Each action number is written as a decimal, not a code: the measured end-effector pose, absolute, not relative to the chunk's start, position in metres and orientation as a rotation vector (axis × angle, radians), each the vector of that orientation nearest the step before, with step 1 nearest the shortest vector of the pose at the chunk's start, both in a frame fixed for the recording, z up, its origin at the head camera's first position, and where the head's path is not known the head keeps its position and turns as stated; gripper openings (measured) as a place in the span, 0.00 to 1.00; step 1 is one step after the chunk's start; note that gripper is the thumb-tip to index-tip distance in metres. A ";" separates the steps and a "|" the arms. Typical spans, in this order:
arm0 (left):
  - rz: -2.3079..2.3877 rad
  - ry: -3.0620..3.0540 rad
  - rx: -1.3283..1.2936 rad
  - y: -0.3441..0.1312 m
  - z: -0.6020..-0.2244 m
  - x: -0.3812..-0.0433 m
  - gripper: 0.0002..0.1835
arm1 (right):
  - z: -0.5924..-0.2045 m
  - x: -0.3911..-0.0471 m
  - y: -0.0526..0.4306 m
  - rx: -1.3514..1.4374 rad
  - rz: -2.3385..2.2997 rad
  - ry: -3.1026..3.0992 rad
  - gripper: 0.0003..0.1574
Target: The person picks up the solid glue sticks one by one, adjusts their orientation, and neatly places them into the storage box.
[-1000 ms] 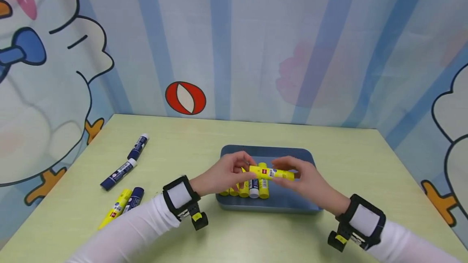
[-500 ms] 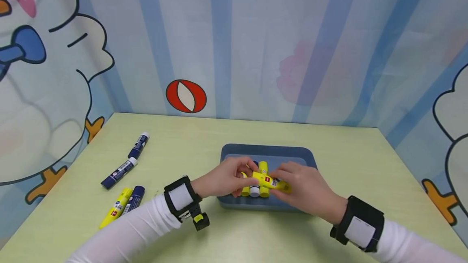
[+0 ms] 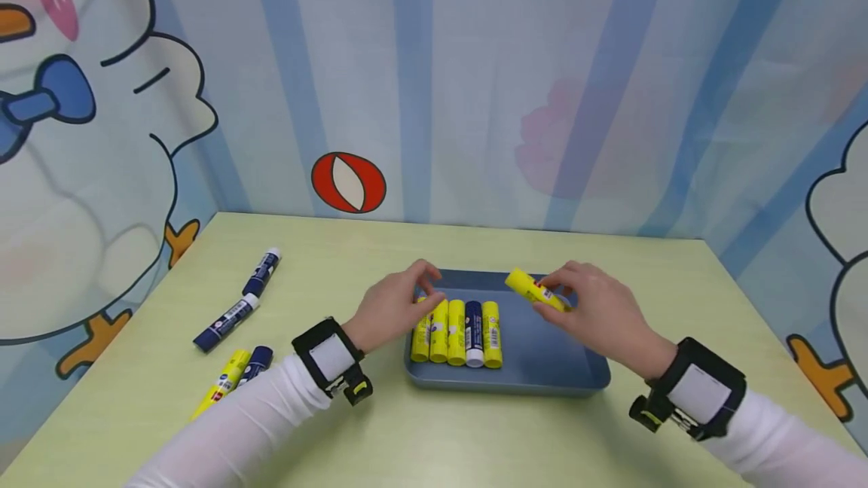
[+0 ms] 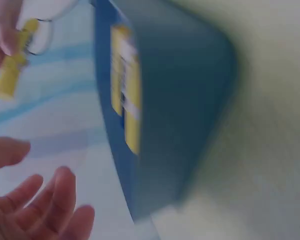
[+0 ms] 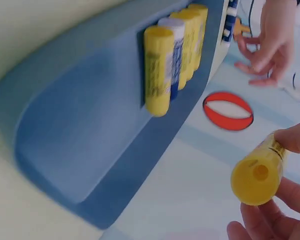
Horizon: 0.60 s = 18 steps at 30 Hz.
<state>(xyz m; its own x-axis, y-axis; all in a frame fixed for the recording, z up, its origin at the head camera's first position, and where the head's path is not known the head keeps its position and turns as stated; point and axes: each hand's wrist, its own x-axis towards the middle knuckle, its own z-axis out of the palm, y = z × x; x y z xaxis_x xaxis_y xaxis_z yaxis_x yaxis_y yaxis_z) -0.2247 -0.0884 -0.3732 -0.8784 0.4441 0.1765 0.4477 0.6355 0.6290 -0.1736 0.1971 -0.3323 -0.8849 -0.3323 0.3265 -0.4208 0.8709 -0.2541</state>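
My right hand (image 3: 603,315) pinches a yellow glue stick (image 3: 525,286) between thumb and fingers, tilted above the right half of the blue-grey tray (image 3: 556,371). In the right wrist view the round end of this glue stick (image 5: 257,180) faces the camera. My left hand (image 3: 386,309), fingers loosely bent and holding nothing, hovers at the tray's left edge. Inside the tray, several glue sticks lie side by side on the left: yellow ones, among them a yellow glue stick (image 3: 491,337) at the row's right end, and one navy glue stick (image 3: 474,333) with a white cap.
On the left of the table lie two navy glue sticks with white caps, a far one (image 3: 261,272) and a nearer one (image 3: 227,322). Closer to me, a yellow glue stick (image 3: 224,381) and another navy one (image 3: 258,362) are partly covered by my left sleeve (image 3: 271,405).
Both hands were at the yellow glue stick over the row. The left has let go and drawn back left; the right has carried the glue stick up and to the right.
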 end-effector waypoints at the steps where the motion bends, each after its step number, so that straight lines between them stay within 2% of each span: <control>1: -1.005 -2.853 -0.705 -0.093 -0.375 -0.228 0.16 | -0.332 -0.176 0.202 0.532 0.475 -2.785 0.18; 8: -0.722 -3.022 -0.411 -0.112 -0.392 -0.242 0.19 | -0.339 -0.191 0.230 0.314 0.564 -2.918 0.20; 13: -0.674 -3.153 -0.415 -0.110 -0.400 -0.242 0.18 | -0.355 -0.194 0.237 0.208 0.536 -3.014 0.21; 18: -0.682 -3.183 -0.486 -0.105 -0.407 -0.243 0.21 | -0.370 -0.198 0.238 0.180 0.408 -3.057 0.20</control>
